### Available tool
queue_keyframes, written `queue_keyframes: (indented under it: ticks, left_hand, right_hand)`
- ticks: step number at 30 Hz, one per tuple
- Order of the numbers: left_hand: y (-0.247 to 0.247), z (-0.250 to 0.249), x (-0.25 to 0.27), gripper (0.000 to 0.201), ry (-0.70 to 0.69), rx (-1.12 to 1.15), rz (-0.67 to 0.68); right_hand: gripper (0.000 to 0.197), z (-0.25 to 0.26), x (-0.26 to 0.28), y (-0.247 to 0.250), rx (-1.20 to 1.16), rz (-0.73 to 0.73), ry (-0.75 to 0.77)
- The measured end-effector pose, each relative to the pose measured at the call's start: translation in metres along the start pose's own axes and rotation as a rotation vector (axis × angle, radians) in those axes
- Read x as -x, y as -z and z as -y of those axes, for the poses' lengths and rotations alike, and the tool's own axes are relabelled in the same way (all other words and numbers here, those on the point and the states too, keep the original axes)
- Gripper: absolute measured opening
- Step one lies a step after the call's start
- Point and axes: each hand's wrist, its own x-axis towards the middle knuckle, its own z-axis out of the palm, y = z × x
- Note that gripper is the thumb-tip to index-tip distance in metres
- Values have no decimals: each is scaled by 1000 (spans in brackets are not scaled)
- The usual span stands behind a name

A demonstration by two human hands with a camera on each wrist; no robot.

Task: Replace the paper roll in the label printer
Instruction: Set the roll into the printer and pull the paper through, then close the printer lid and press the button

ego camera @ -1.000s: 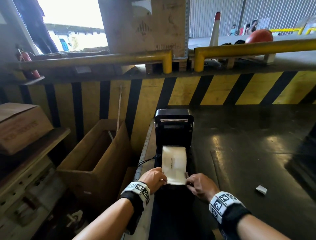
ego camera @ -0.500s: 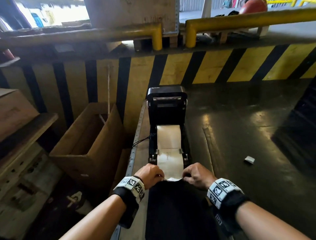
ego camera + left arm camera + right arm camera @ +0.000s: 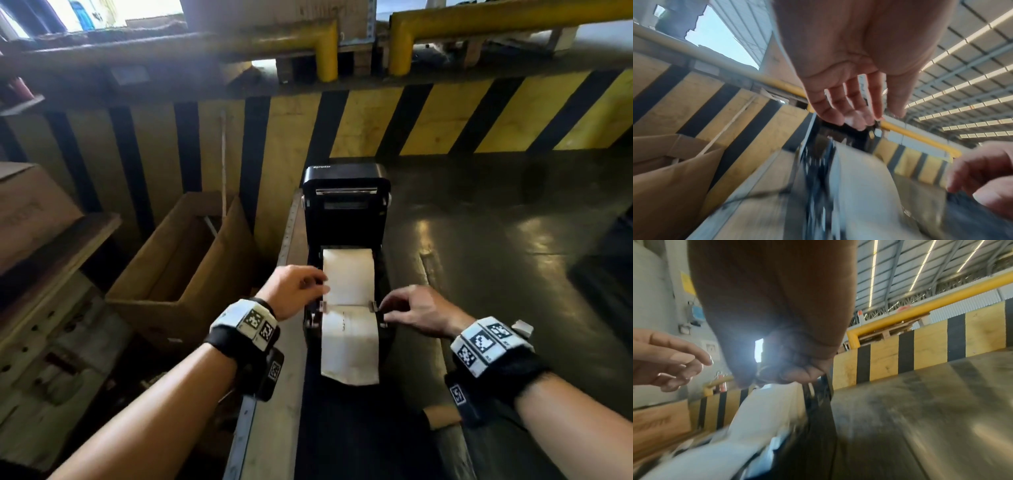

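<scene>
Label printer (image 3: 346,219), black plastic and box-shaped, sits on the left edge of a dark glossy work surface (image 3: 496,246), its long axis running 12 to 6 o'clock in the head view. Its lid (image 3: 346,192) stands raised at the 12 o'clock end. The paper roll (image 3: 347,274), white and cylindrical, lies in the open bay with its axis running 9 to 3 o'clock. A flat paper strip (image 3: 349,346) feeds from it toward 6 o'clock, between two small grey guides, and hangs over the front edge.

Left hand (image 3: 296,289) hovers at the roll's 9 o'clock edge, fingers loosely extended, holding nothing. Right hand (image 3: 416,310) is at the 3 o'clock guide (image 3: 374,306), fingers curled; it appears to pinch the guide, though motion blur in the wrist views leaves contact uncertain.

At 9 o'clock stands an open cardboard box (image 3: 178,274).
</scene>
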Motion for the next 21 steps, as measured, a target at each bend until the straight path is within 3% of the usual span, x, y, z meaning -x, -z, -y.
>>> queue_keyframes:
  ticks: [6,10,12,16,21]
  left_hand:
    - [68,-19,-92,32,104,112,-296]
    - [86,-20,-146,42,180,102,-386]
    - [87,-17,-167,47,241,108,-381]
    - [77,1,-191,57,325,89,-309]
    - [63,13,-187,72,317,232,-230]
  right_hand:
    - [19,17,-53,85,-50,-483,9]
    - [26,19,-94,115,-110,-642,29]
    - [34,19,-114,120,-180,-654,7]
    - [50,15,-142,115,-287,-526,-71]
    - [49,16,-145,106,-311,-473,-133]
